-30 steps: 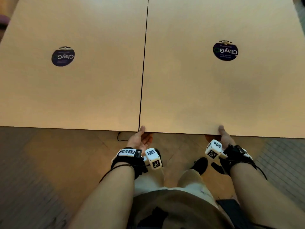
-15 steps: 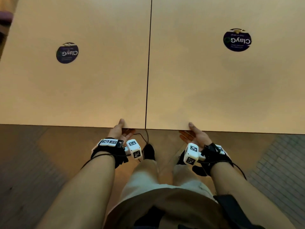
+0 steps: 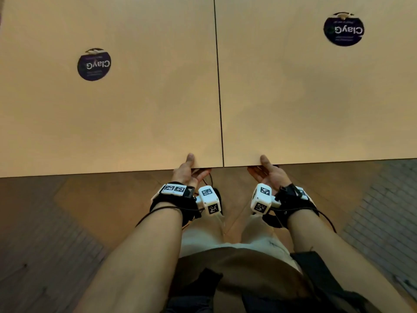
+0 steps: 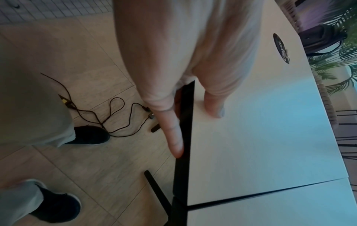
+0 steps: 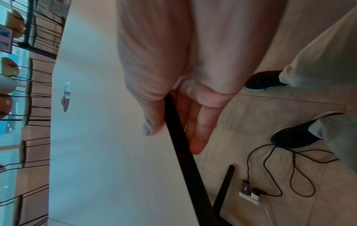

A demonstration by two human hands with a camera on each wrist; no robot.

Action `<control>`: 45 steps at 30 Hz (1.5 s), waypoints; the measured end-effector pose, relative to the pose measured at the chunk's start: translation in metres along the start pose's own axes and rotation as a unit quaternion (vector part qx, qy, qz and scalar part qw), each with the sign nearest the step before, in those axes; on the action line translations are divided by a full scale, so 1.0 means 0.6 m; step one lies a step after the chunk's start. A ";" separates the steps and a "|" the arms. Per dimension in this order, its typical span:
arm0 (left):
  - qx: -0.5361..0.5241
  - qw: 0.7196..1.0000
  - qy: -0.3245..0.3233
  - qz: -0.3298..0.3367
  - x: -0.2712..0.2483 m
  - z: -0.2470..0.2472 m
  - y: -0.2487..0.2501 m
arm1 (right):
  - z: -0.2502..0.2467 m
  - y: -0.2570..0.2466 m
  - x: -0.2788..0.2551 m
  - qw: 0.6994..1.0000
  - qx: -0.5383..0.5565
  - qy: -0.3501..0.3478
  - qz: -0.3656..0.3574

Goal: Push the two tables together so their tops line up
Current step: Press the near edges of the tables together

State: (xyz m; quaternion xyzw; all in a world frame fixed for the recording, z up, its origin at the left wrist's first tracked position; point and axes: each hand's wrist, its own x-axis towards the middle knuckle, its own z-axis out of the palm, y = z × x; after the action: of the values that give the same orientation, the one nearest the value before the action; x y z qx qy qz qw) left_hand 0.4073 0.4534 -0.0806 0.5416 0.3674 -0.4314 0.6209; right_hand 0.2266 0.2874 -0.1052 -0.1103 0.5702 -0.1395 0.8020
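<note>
Two tan tables stand side by side in the head view, the left table [image 3: 112, 120] and the right table [image 3: 316, 109], with only a thin dark seam [image 3: 220, 109] between them. At the seam their near edges meet flush. Each top carries a round dark sticker [image 3: 94, 64]. My left hand [image 3: 188, 169] grips the left table's near edge just left of the seam, thumb [image 4: 214, 105] on top and fingers underneath. My right hand [image 3: 267, 171] holds the right table's near edge the same way, thumb [image 5: 152, 122] on the top.
Black cables [image 4: 115, 122] and a white power strip [image 5: 249, 197] lie on the tiled floor under the near edge, beside my dark shoes [image 4: 88, 136]. Black table legs [image 5: 224, 191] slant down near the seam. Plants [image 4: 338, 64] and wire-framed seats [image 5: 29, 122] stand beyond the tables.
My left hand has shifted from the seam onto the left table's edge. My right hand has slid left along the right table's edge toward the seam.
</note>
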 end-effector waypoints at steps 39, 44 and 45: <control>0.021 0.999 -0.026 0.019 -0.026 0.019 -0.042 | 0.076 0.073 -0.027 0.992 -0.107 -0.054 0.049; 0.042 0.998 -0.030 0.023 -0.024 0.021 -0.044 | 0.080 0.071 -0.028 0.992 -0.106 -0.050 0.050; 0.042 0.998 -0.030 0.025 -0.023 0.020 -0.045 | 0.081 0.072 -0.028 0.992 -0.106 -0.049 0.051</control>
State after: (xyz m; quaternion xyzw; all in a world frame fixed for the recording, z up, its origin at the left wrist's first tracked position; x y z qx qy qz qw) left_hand 0.3771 0.4423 -0.0759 0.5633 0.3165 -0.4469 0.6186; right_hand 0.2713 0.3343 -0.0891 -0.1717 0.5470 -0.0318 0.8187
